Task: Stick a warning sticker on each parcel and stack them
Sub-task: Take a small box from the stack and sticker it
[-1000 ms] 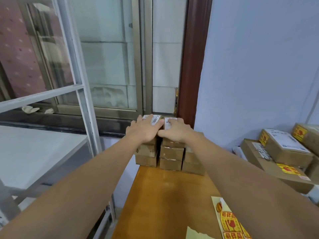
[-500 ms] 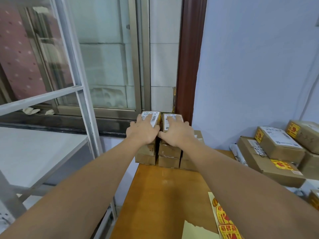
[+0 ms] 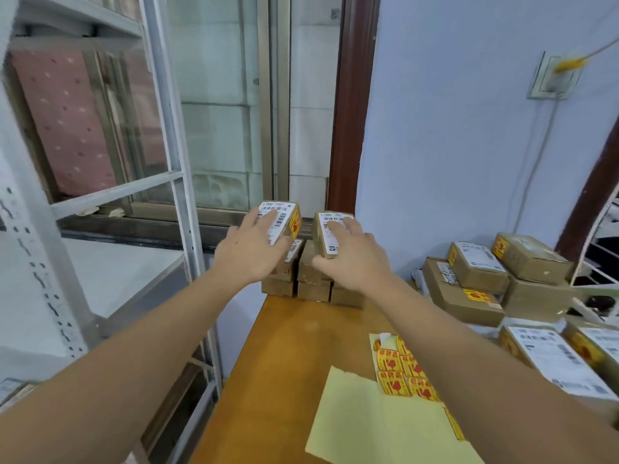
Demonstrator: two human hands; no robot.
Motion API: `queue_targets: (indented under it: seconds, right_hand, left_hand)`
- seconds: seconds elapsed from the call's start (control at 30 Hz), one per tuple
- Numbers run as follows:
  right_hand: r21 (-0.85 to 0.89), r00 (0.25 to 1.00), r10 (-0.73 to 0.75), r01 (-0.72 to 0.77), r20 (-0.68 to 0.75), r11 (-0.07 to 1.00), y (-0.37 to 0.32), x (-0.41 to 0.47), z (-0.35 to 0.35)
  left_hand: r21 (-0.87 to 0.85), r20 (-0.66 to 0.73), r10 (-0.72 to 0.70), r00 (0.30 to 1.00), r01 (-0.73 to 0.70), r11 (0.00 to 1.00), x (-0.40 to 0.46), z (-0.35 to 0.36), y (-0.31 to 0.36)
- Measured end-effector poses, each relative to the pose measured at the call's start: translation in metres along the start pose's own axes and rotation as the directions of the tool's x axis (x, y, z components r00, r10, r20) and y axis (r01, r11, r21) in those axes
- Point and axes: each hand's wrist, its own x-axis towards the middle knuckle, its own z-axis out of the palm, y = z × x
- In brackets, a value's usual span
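Note:
Small brown parcels stand in low stacks (image 3: 313, 289) at the far end of the wooden table (image 3: 284, 363). My left hand (image 3: 251, 252) lies over the top left parcel (image 3: 284, 212), which has a white label and a yellow-red warning sticker on its right side; the thumb is at its near edge. My right hand (image 3: 355, 259) holds the top right parcel (image 3: 326, 234), fingers on its label and thumb at the near corner. Both top parcels sit tilted and apart from each other. A sheet of yellow-red warning stickers (image 3: 402, 370) lies on the table under my right forearm.
Pale yellow backing paper (image 3: 361, 416) lies at the near table edge. Larger stickered parcels (image 3: 469, 289) are piled on the right, with more labelled ones (image 3: 552, 356) nearer. A grey metal shelf frame (image 3: 167, 162) stands to the left, with a window behind it. A wall socket (image 3: 552, 75) is on the blue wall.
The two top parcels, side by side under my hands before, now sit apart and tilted, higher over the stacks. The view has pulled back and shows more of the table and sticker sheet.

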Motion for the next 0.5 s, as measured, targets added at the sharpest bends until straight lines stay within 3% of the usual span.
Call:
queue_targets:
  seconds: [0.5]
  right_hand:
    - [0.000,0.975,0.065,-0.067,0.211,0.998,0.003,-0.156,0.027]
  left_hand:
    - [0.043,0.074,-0.028,0.997,0.025,0.999,-0.166,0.035,0.003]
